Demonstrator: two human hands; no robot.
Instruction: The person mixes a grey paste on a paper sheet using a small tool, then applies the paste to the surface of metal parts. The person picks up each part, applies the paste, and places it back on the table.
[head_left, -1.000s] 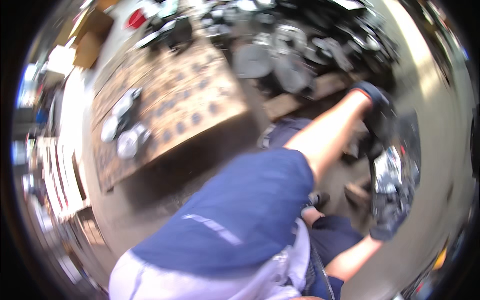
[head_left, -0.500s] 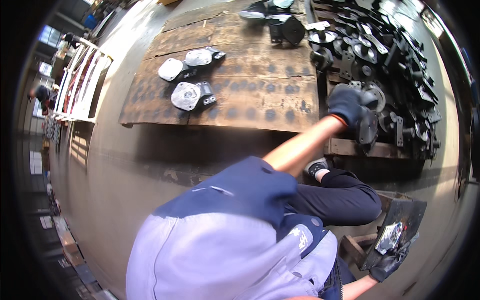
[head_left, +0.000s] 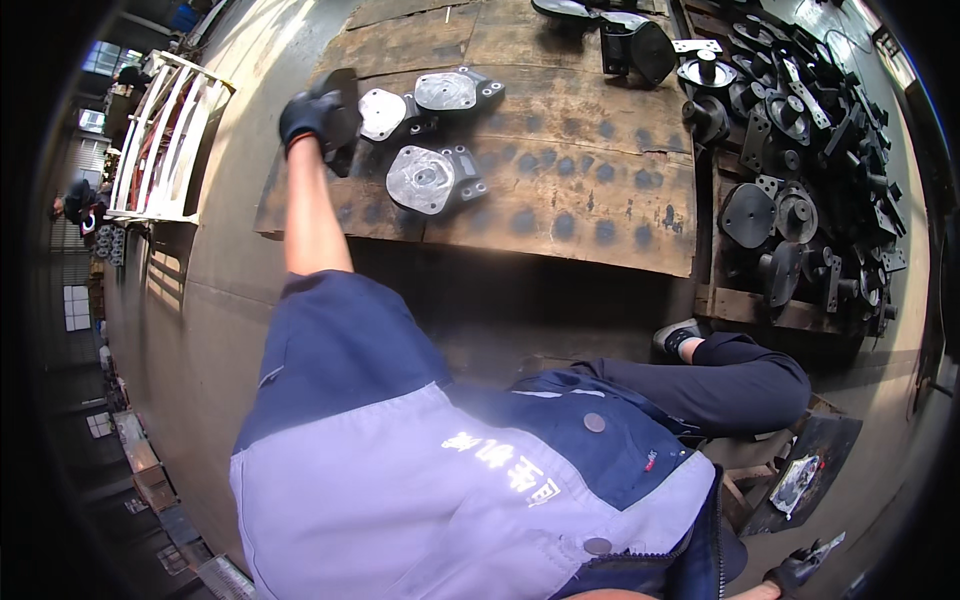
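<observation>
Gripped in the dark-gloved left hand (head_left: 306,114): a dark metal part (head_left: 344,108), with its plate stood nearly on edge, at the left end of the worktop (head_left: 560,112), just left of three silver-faced parts (head_left: 418,182). Fingers of this hand closed around the plate; thumb not clear to see. Far from there, low at the right: the right hand (head_left: 793,572), by its look pinching a thin pale item (head_left: 826,547).

To judge from the metal look: rather heavy for its size, fully stiff, hardly fragile, maybe a little slippery on the smooth face, above all if oily. Balance probably uneven, if built with a side bracket like the silver-faced neighbours. Best to take hold by the plate's rim, with a deep grip and the fingers kept out from underneath; also possible by the bracket, but with more risk of twisting.

Hard to make out: the broad face of the held part, seen at a steep slant, and its lower end, lost in dark tones. Touching the wood or just above it — not possible to tell. Well to the right of the left hand, a pile of dark parts (head_left: 748,214), too much overlapped for counting. Beyond the right hand, a pale sheet (head_left: 797,485) on a dark board (head_left: 838,445), its details too small. Pale item: kind unclear.
</observation>
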